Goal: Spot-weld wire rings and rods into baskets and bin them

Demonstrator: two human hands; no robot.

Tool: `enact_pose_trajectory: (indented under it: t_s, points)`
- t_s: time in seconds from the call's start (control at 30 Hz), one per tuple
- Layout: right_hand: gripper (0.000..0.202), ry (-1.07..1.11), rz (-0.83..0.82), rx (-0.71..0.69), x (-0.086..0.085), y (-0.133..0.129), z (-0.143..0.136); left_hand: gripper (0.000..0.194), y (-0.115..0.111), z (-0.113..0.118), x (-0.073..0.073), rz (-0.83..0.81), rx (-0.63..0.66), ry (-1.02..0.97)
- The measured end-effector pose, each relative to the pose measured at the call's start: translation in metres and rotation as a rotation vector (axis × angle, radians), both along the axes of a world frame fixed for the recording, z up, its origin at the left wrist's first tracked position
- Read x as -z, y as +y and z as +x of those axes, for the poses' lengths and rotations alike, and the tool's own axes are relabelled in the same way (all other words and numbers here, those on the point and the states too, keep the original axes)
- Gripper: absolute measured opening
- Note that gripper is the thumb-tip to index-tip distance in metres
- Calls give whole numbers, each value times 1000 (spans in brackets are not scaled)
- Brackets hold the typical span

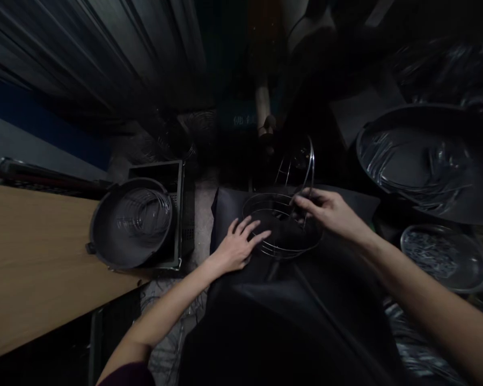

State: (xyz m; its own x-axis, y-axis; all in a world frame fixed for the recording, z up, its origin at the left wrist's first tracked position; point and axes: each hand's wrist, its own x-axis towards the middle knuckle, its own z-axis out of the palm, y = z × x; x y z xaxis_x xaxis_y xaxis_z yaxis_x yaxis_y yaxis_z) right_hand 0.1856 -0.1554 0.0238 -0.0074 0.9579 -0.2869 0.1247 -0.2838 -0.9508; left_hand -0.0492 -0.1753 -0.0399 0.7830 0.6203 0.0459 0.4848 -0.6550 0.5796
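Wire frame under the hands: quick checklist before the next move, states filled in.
1. Wire frame supported: ok, lies on dark cloth.
2. Left hand at the frame: ok, fingers spread at its left rim.
3. Right hand gripping the curved wire: ok, pinched between thumb and fingers, wire rising above the hand.
4. Curved wire joined to frame: cannot tell, hand and darkness hide it.
5. Small metal pieces contained: ok, in the tray at right.
6. Lighting: not ok, dim.

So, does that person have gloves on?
No, the left hand and the right hand show bare fingers at the round wire frame.
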Motion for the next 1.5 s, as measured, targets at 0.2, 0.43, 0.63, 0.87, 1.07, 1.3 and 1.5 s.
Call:
enact_pose_trajectory:
  t_s: [0.2,0.43,0.63,0.87,1.07,1.3,1.5]
  points:
    - [51,74,-42,110,-2,12,-23,67,23,23,38,164,-74,80]
    - [47,91,12,208,2,31,-19,85,57,30,6,167,-88,-128]
    - [43,191,101,165,-29,76,-11,61,89,48,-4,290,-275,-620]
    - [47,267,108,144,-46,116,-6,61,134,55,-26,311,-245,-722]
    - [52,237,58,161,-42,132,-3,60,149,55,-32,214,-265,-652]
    - [52,240,57,188,-32,155,-1,68,169,55,-28,258,-244,-704]
    - [48,213,116,197,-26,172,4,68,181,56,-41,201,-229,-669]
